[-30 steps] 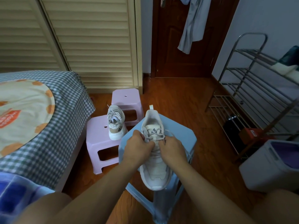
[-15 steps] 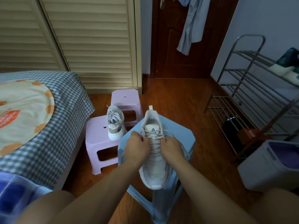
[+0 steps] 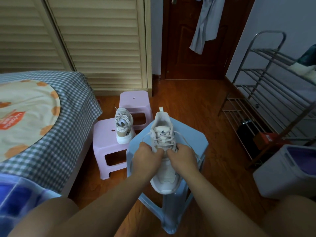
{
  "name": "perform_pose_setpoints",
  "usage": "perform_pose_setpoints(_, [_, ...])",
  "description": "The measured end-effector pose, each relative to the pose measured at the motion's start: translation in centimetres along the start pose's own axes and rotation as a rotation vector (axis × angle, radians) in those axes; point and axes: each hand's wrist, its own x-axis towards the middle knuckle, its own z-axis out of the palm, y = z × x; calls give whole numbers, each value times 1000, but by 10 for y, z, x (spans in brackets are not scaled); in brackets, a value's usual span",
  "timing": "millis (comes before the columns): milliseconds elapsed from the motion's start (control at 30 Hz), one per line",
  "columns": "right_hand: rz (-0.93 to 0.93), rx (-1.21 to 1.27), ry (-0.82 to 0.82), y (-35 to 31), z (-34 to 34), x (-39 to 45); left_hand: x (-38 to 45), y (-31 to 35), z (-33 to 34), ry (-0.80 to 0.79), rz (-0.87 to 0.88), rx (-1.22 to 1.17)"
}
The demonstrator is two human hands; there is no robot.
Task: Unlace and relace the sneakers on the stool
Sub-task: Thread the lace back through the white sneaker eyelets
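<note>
A white lace-up sneaker [image 3: 163, 161] lies toe-near on a pale blue plastic stool [image 3: 193, 139] in the middle of the floor. Both forearms reach in from the near edge. The left hand [image 3: 145, 157] and right hand [image 3: 183, 157] meet over the shoe's midsection, fingers curled and pinching its white laces [image 3: 162, 138]. To the left, a second white sneaker [image 3: 123, 125] stands on a pink plastic stool [image 3: 106, 139] beside a checked-cover bed [image 3: 56, 127].

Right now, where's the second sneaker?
In the head view, the second sneaker stands on the near pink stool, left of the blue stool, beside the bed.
</note>
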Motion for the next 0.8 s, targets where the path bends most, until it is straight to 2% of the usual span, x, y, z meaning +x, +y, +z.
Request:
perform_pose_setpoints(100, [-104,-217,78,1,1,-4,-2,1,-4,58,98,112])
perform_pose_setpoints(167, [-129,-273,115,-2,3,-4,-2,1,-4,54,125,137])
perform_pose_setpoints(267, [-113,-253,120,-6,2,-5,-1,1,-3,39,144,167])
perform_pose_setpoints(467, [34,76,-88,2,-13,-2,0,0,-5,-34,121,106])
perform_pose_setpoints(700, [97,60,-28,-1,9,2,5,2,0,-51,58,79])
perform_pose_setpoints(800, [59,-94,25,-5,14,0,6,3,-2,-13,118,158])
